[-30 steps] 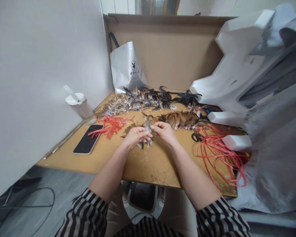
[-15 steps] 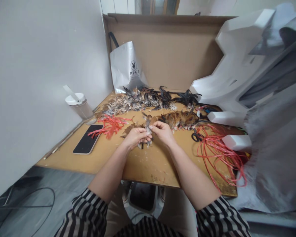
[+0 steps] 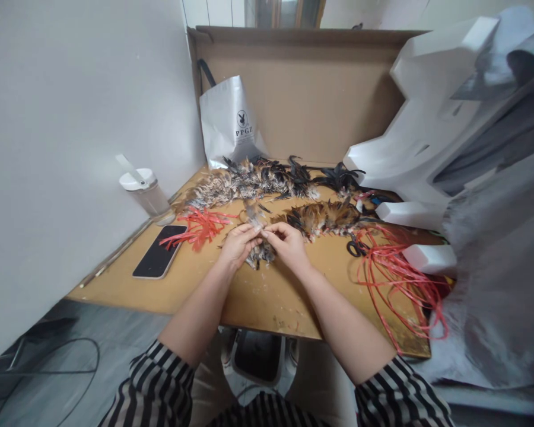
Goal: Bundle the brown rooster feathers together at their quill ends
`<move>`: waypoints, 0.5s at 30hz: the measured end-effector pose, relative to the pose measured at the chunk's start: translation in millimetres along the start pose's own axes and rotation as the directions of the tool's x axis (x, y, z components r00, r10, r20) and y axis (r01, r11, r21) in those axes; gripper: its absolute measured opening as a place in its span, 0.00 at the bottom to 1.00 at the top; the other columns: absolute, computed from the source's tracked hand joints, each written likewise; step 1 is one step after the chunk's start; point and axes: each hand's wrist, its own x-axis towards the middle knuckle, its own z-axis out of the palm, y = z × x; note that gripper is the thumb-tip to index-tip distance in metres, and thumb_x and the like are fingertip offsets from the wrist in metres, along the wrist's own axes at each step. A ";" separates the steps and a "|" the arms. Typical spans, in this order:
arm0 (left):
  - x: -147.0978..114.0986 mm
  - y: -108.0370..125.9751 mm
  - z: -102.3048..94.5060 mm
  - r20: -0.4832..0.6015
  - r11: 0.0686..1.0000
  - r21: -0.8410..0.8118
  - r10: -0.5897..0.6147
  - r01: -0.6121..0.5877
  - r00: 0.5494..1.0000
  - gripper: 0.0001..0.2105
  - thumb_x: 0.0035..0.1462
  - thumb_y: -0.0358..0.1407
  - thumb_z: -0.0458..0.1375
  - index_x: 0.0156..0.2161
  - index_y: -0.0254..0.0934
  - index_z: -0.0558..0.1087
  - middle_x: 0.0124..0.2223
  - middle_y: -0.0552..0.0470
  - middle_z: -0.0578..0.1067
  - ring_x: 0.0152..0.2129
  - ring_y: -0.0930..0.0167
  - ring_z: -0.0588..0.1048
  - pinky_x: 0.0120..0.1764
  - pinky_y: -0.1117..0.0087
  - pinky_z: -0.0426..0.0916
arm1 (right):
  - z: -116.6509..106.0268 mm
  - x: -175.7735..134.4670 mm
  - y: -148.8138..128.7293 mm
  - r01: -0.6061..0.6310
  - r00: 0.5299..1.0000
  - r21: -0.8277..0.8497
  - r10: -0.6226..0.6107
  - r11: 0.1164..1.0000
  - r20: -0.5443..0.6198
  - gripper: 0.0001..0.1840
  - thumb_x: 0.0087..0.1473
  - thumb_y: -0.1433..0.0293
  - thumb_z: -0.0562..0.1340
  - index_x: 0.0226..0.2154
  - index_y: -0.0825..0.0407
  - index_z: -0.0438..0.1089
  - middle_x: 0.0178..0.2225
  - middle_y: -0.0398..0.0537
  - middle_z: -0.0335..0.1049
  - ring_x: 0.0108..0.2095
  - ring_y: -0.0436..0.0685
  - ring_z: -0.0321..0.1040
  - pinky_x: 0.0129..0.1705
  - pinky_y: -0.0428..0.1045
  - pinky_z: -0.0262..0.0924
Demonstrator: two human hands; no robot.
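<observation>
My left hand (image 3: pixel 239 244) pinches a small bunch of feathers (image 3: pixel 253 214) whose greyish tips point up and away from me. Against it, fingertips nearly touching, my right hand (image 3: pixel 289 243) is closed at the base of the same bunch. Its fingers hide part of what they grip. Below and between both hands lies a small heap of loose feathers (image 3: pixel 261 256) on the tabletop. Just beyond my right hand runs a row of brown feather bunches (image 3: pixel 323 218). Farther back is a longer row of grey and black feathers (image 3: pixel 253 181).
Cut red plastic strips (image 3: pixel 200 228) lie partly over a phone (image 3: pixel 156 255) at left, near a lidded cup (image 3: pixel 145 193). Black-handled scissors (image 3: pixel 355 247) and a tangle of red strips (image 3: pixel 396 279) lie at right, beside white foam (image 3: pixel 431 259). A silver bag (image 3: pixel 226 124) stands behind.
Both hands have shifted slightly left and drawn closer together. The feather tips now stand up above my left fingers, and my right hand has come down to their base.
</observation>
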 end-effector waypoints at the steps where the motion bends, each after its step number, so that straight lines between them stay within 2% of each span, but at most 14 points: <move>1: -0.3 0.0 1.0 0.008 1.000 -0.016 0.021 -0.021 1.000 0.09 0.40 0.31 0.64 0.31 0.31 0.74 0.36 0.46 0.76 0.30 0.74 0.73 0.35 0.74 0.67 | 1.8 0.1 -0.1 -0.055 0.998 0.067 0.053 0.996 0.030 0.09 0.43 0.63 0.62 0.26 0.52 0.72 0.25 0.45 0.68 0.25 0.49 0.60 0.30 0.46 0.56; 3: -1.2 0.0 3.0 0.023 0.998 -0.031 0.046 -0.046 0.999 0.10 0.40 0.31 0.64 0.31 0.31 0.74 0.37 0.46 0.75 0.32 0.72 0.73 0.37 0.71 0.67 | 5.3 0.6 0.8 -0.198 0.979 0.201 0.182 0.959 0.097 0.11 0.42 0.62 0.62 0.28 0.53 0.72 0.21 0.43 0.66 0.20 0.46 0.57 0.24 0.44 0.53; 6: -3.1 0.5 4.9 0.048 1.000 -0.008 0.026 -0.026 0.998 0.12 0.40 0.32 0.64 0.33 0.30 0.74 0.33 0.47 0.75 0.28 0.74 0.72 0.36 0.71 0.67 | 9.1 1.1 3.8 -0.363 0.931 0.344 0.319 0.866 0.179 0.13 0.39 0.61 0.64 0.26 0.54 0.72 0.19 0.42 0.66 0.16 0.44 0.53 0.17 0.42 0.46; 11: -7.4 3.8 5.7 0.137 1.000 0.000 -0.018 0.018 0.990 0.14 0.43 0.34 0.62 0.38 0.29 0.73 0.22 0.52 0.71 0.23 0.75 0.71 0.33 0.71 0.67 | 9.4 0.6 7.0 -0.461 0.887 0.522 0.361 0.717 0.288 0.14 0.35 0.62 0.67 0.22 0.55 0.71 0.21 0.43 0.66 0.17 0.42 0.52 0.17 0.41 0.45; 13: -8.4 4.9 6.0 0.166 1.000 -0.001 -0.017 0.017 0.986 0.13 0.44 0.33 0.62 0.37 0.29 0.74 0.24 0.51 0.72 0.22 0.75 0.70 0.33 0.70 0.67 | 8.4 0.5 7.3 -0.478 0.878 0.542 0.363 0.691 0.311 0.13 0.35 0.62 0.67 0.22 0.56 0.70 0.20 0.42 0.65 0.17 0.42 0.51 0.17 0.41 0.44; 15: -8.6 5.0 6.6 0.172 1.000 -0.005 -0.008 0.009 0.985 0.11 0.44 0.33 0.62 0.35 0.29 0.74 0.27 0.49 0.74 0.23 0.75 0.70 0.34 0.70 0.67 | 7.8 0.6 7.4 -0.461 0.887 0.538 0.351 0.705 0.300 0.12 0.36 0.63 0.67 0.21 0.56 0.70 0.19 0.41 0.65 0.16 0.42 0.51 0.17 0.41 0.43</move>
